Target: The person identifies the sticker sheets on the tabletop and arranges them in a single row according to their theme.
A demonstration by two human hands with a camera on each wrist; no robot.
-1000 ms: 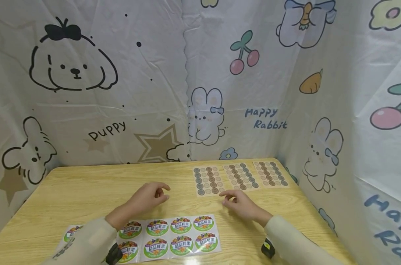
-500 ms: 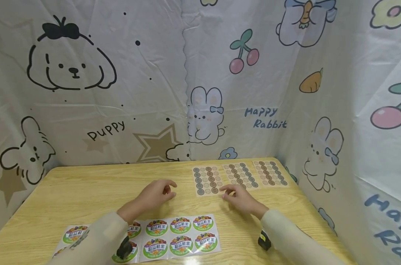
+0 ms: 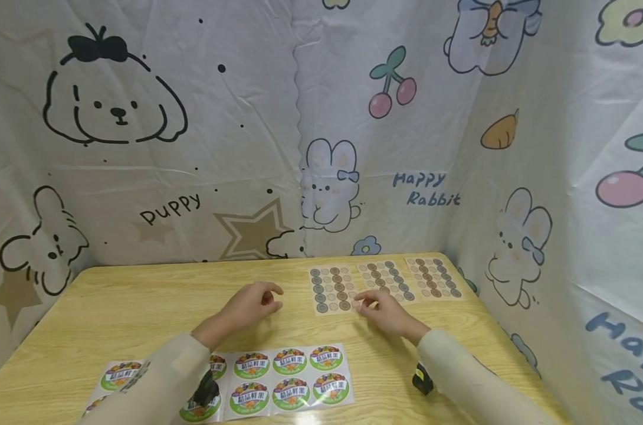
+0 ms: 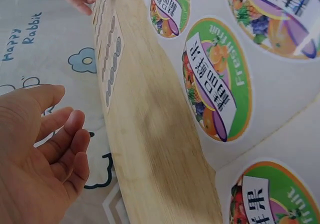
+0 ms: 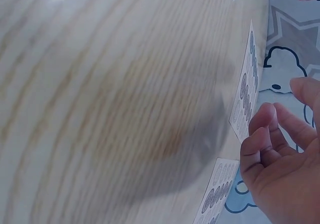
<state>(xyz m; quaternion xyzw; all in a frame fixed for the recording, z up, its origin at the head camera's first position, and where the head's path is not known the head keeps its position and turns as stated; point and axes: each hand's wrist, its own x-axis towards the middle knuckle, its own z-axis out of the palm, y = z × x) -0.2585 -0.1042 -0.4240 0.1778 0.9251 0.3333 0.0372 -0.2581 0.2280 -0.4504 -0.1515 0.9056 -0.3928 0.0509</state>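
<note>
My left hand [image 3: 251, 305] hovers over the middle of the table, fingers loosely curled with nothing in them; the left wrist view shows the same hand [image 4: 42, 149] with a gap between thumb and fingers. My right hand [image 3: 386, 313] hangs just in front of the left brown sheet of round stickers [image 3: 334, 290], fingertips overlapping its lower right corner. In the right wrist view that hand [image 5: 282, 159] is loosely curled and holds nothing. Below the hands lies a white sheet of oval fruit stickers [image 3: 285, 372], its left part covered by my left sleeve [image 3: 157, 378].
Two more brown sticker sheets, a middle one [image 3: 386, 282] and a right one [image 3: 433, 279], lie along the back right of the wooden table [image 3: 157, 301]. A cartoon-printed cloth [image 3: 236, 171] hangs behind and at both sides. A black wrist device [image 3: 422, 379] hangs under my right sleeve.
My left hand has moved right and slightly away from me. The right hand has risen a little toward the brown sheets. The sticker sheets stay where they were.
</note>
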